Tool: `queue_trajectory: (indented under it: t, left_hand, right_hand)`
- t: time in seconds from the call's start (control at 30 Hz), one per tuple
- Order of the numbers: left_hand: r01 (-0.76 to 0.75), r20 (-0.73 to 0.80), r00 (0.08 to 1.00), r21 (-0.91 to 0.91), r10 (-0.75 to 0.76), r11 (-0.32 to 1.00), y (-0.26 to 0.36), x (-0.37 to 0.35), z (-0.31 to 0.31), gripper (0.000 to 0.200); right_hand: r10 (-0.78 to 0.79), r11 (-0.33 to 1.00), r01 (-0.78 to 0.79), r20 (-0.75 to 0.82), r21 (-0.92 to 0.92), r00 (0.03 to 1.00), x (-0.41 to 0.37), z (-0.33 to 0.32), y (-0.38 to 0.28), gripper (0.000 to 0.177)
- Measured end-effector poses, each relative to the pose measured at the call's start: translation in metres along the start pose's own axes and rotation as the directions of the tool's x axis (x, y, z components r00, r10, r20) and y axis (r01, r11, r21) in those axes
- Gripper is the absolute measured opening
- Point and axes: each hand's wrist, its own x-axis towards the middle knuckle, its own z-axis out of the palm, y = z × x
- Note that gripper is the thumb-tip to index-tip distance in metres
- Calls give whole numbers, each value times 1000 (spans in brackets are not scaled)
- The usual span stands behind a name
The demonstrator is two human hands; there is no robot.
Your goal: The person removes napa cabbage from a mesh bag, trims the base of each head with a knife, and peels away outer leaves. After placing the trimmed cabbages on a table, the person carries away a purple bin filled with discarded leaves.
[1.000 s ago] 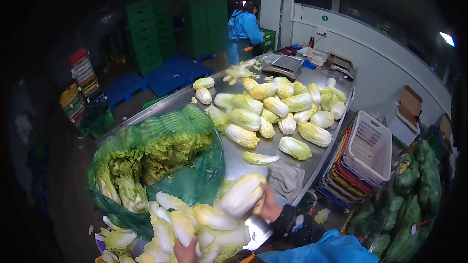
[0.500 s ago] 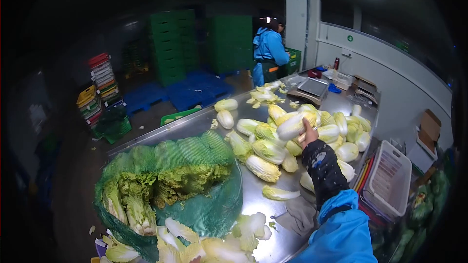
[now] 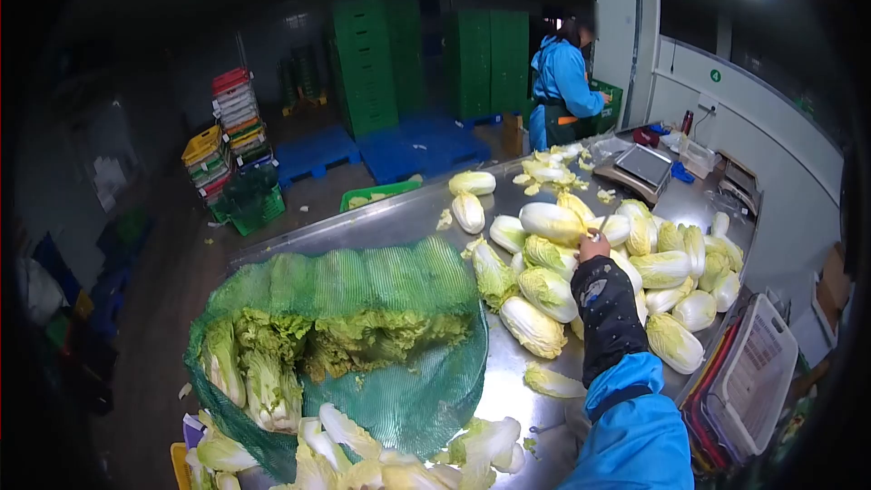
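My right hand (image 3: 594,246) reaches into the pile of trimmed napa cabbages (image 3: 660,269) on the steel table. Its fingers are closed, with a thin, knife-like thing (image 3: 605,221) sticking up from them. A pale cabbage (image 3: 551,222) lies just left of the fingers, and greener ones (image 3: 547,294) lie beside the wrist. My left hand is not in view. Nearer on the left, a green mesh bag (image 3: 399,404) lies open on its side, with untrimmed leafy cabbages (image 3: 269,390) in its mouth. Loose outer leaves (image 3: 490,446) are heaped in front of it.
A scale (image 3: 642,166) stands at the table's (image 3: 299,240) far end. Stacked crates with a white crate (image 3: 751,381) are at the right edge. A co-worker in blue (image 3: 564,77) stands beyond, near tall green crate stacks (image 3: 365,63) and blue pallets (image 3: 422,152).
The cabbage that my right hand held up has been put down on the pile, and the hand has let go of it. The view has swung left, shifting everything rightward.
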Motion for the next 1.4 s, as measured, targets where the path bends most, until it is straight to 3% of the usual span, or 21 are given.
queue_trajectory:
  t: [0.07,0.1,0.17,0.2,0.23,0.3,0.37,0.4,0.43,0.5,0.63,0.7,0.73,0.77,0.83,0.87,1.0,1.13,1.2,1.33,1.4]
  left_hand:
    - [-45,-29,999,27,46,999,28,10,-16,73]
    - [-170,40,984,-22,171,985,39,18,-12,74]
    - [-394,146,898,-150,414,907,60,35,3,76]
    - [-487,181,831,-223,527,844,70,41,9,77]
    - [-475,186,836,-229,517,850,82,43,15,77]
    - [-676,180,706,-113,685,728,99,45,30,77]
    - [-691,244,699,-14,673,723,84,50,57,54]
    - [-675,282,707,-5,648,738,81,51,66,55]
    - [-660,327,712,6,622,752,80,45,65,55]
    - [-631,302,744,20,596,776,78,37,56,54]
    - [-582,190,780,-131,596,803,37,6,31,56]
    - [-549,172,806,-137,566,824,4,-21,17,53]
    - [-558,125,815,-96,566,824,-21,-33,25,49]
    - [-526,112,839,-85,532,847,-37,-42,27,49]
    - [-448,27,891,-123,454,886,-60,-56,27,50]
    - [-441,26,894,-115,447,890,-70,-60,18,49]
    - [-408,-18,913,-114,408,906,-135,-74,1,48]
    - [-459,-89,887,-74,452,885,-230,-88,-28,48]
    - [-449,-108,890,-36,443,893,-280,-97,-49,48]
    - [-247,-95,961,118,259,962,-380,-111,-79,54]
    - [41,-161,987,295,7,955,-431,-117,-75,50]
  right_hand:
    - [-138,990,136,-53,-47,989,3,9,20,27]
    - [-236,970,230,-85,-75,968,14,15,40,25]
    - [-43,970,36,23,241,999,-57,12,-1,22]
    - [-66,966,32,128,255,990,-80,10,4,26]
    - [-45,951,-39,265,306,963,-115,1,5,32]
    - [-40,979,-74,531,191,846,-197,-30,-1,36]
    - [51,979,-190,809,76,586,-269,-70,18,31]
    - [182,971,-221,875,-88,448,-301,-89,26,28]
    - [195,979,-124,925,-163,326,-326,-107,49,28]
    - [179,921,283,936,-268,304,-371,-133,85,31]
    - [156,880,420,970,-223,189,-455,-130,86,34]
    - [175,926,281,947,-251,267,-486,-119,85,38]
    - [153,831,503,967,-236,201,-497,-112,73,40]
    - [265,881,366,953,-300,144,-509,-101,65,42]
    - [340,809,477,936,-342,94,-531,-82,67,42]
    - [364,837,412,929,-359,69,-542,-74,66,41]
    - [390,900,227,920,-373,-33,-595,-35,83,41]
    - [443,884,190,895,-427,-48,-685,9,77,43]
    - [366,923,154,928,-352,-73,-737,34,69,43]
    - [249,968,56,960,-244,-131,-829,91,67,37]
    - [201,977,-39,966,-210,-161,-870,129,84,40]
